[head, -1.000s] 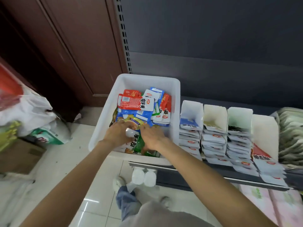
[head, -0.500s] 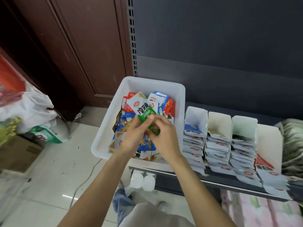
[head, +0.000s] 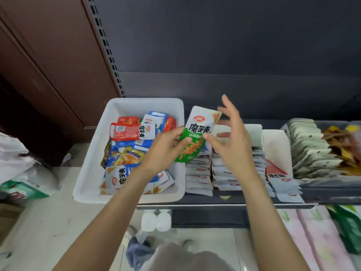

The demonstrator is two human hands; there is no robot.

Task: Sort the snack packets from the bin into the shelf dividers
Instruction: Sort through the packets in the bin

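At frame centre, the left hand point(head: 166, 149) pinches a green snack packet point(head: 195, 133) above the bin's point(head: 93, 163) right rim, the open right hand point(head: 232, 145) steadying it; best match it to its own shelf divider point(head: 254, 132).

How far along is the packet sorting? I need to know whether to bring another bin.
Done: the shelf dividers already hold rows of packets. In hand: the left hand grips a green packet raised over the bin's right edge, while the right hand touches it with its thumb, fingers spread. Left: the white bin still holds many mixed red, blue and yellow packets.
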